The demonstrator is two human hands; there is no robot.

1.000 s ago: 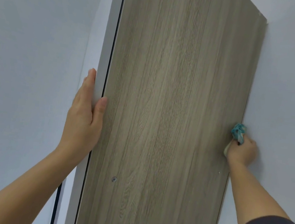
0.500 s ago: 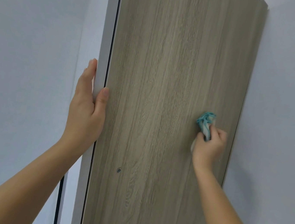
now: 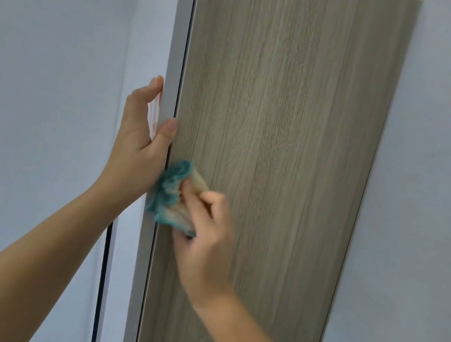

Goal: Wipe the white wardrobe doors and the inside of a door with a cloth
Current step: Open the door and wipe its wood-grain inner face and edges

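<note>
The door (image 3: 291, 150) stands open, and its brown wood side, the inside, faces the person. The left hand (image 3: 137, 149) holds the door by its white edge (image 3: 177, 53). Its thumb (image 3: 168, 132) presses on the wood side and its fingers (image 3: 155, 85) reach round to the other side, so the edge is pinched between them. The right hand (image 3: 206, 241) has its fingers curled round a bunched-up blue-green cloth (image 3: 171, 190) and pushes it on the wood. The cloth is at the left side of the door, just below the left thumb. I cannot tell if it touches the left hand.

A second ago the cloth was far over at the right side of the door, next to the wall (image 3: 440, 195). Half a second ago it was partway across. So the right hand has swept from right to left. It looks blurry, so it is likely still moving. The left hand has stayed on the edge.

I think one stripe of the inside is now wiped. The parts higher up and lower down likely still need wiping, so the next sweep should go back across, a bit higher or lower.
</note>
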